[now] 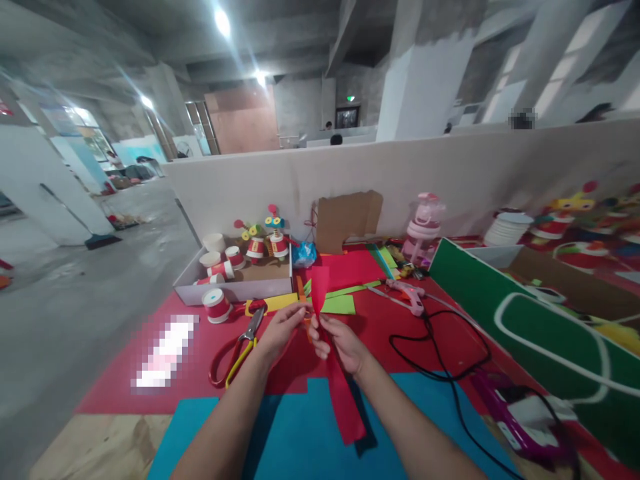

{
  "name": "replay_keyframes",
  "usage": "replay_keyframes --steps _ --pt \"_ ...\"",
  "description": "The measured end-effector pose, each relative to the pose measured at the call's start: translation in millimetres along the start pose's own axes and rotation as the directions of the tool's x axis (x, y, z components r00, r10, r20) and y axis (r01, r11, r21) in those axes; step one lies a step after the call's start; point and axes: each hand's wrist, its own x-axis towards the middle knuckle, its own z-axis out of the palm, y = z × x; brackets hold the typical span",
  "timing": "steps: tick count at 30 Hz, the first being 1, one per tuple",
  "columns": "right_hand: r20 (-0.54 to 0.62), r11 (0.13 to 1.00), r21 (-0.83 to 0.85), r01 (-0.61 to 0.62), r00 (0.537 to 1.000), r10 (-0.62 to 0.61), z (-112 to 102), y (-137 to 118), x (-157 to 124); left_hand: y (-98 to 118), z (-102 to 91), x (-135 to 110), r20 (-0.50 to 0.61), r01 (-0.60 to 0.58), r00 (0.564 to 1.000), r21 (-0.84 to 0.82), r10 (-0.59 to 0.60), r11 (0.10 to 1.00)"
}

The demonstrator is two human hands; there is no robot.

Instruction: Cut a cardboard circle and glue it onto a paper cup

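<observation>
Red paper covers most of the bench [440,333], with a large blue sheet [300,440] laid over it at the lower centre of the frame and bare wood showing at the lower left. Behind the bench runs a low grey partition wall, and beyond it a big concrete hall with pillars and bright ceiling lamps fills the upper half.

At the centre, the left hand [283,330] and the right hand [340,343] meet on one long red paper strip [345,393]. Both grips are nearly closed, fingertips pinching the strip at its middle; its upper end stands up above the hands and its lower end trails down over the blue sheet.

Just left of the left hand lies one pair of scissors with yellow and red handles [240,353]. At the centre left sits one shallow white cardboard box [235,290] with several red-and-white paper cups in it, and one more red-and-white paper cup [217,305] stands in front of it. Two paper-cup figures with coloured eyes [267,240] stand at the back of the box. One pink glue gun [407,293] lies right of centre, its black cord [450,360] looping toward the lower right. One pink water bottle [423,227] stands by the wall.
</observation>
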Motion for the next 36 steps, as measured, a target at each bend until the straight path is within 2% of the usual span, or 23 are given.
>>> replay_keyframes --steps 2,4,7,9,10,12,14,16,19,22,27,32,36 --pt "0.090 0.998 -0.016 -0.066 0.994 0.067 4.7 4.3 -1.2 -3.3 -1.6 -1.7 0.160 0.109 0.983 -0.099 -0.092 0.989" --pt "0.148 0.993 -0.028 -0.112 0.982 0.115 7.4 6.4 -1.9 -6.9 -2.8 -3.4 0.237 0.169 0.963 -0.151 -0.130 0.974" --pt "0.211 0.989 -0.024 -0.148 0.966 0.149 7.2 8.1 -2.3 -9.0 -4.1 -5.1 0.271 0.176 0.955 -0.190 -0.121 0.966" --pt "0.225 0.983 -0.027 -0.181 0.957 0.183 5.5 10.6 -1.8 -7.6 -4.0 -5.4 0.244 0.177 0.961 -0.195 -0.127 0.965" --pt "0.205 0.978 -0.032 -0.205 0.956 0.207 4.6 12.4 -1.0 -6.3 -3.5 -5.3 0.209 0.176 0.969 -0.193 -0.135 0.965" --pt "0.094 0.976 -0.038 -0.213 0.972 0.215 3.3 16.2 1.9 -3.8 -1.6 -4.7 0.108 0.156 0.984 -0.182 -0.138 0.971" --pt "-0.079 0.991 -0.053 -0.122 0.990 0.118 2.6 18.9 6.1 -2.8 1.5 -3.7 0.026 0.119 0.993 -0.161 -0.116 0.980" --pt "-0.226 0.994 -0.110 0.016 0.973 -0.040 2.3 19.7 10.5 -4.0 5.5 -2.6 -0.007 0.080 0.997 -0.130 -0.082 0.988" --pt "-0.315 0.967 -0.241 0.083 0.936 -0.158 2.9 18.5 13.5 -8.4 10.9 -1.2 -0.060 0.036 0.997 -0.048 -0.039 0.998" --pt "-0.319 0.943 -0.333 0.028 0.937 -0.140 5.0 17.7 11.5 -10.6 11.2 -0.2 -0.081 0.003 0.997 0.019 -0.001 1.000" --pt "-0.311 0.941 -0.328 -0.081 0.950 -0.027 10.7 15.4 5.6 -5.9 -1.3 1.3 0.039 0.038 0.999 -0.053 -0.036 0.998" --pt "-0.182 0.959 -0.256 -0.118 0.981 0.072 15.4 8.7 0.3 -3.5 -12.9 1.8 0.099 0.106 0.991 -0.134 -0.093 0.985" --pt "-0.097 0.965 -0.219 -0.142 0.988 0.123 14.7 5.9 -3.0 -4.9 -16.0 1.1 0.165 0.140 0.980 -0.156 -0.114 0.978"
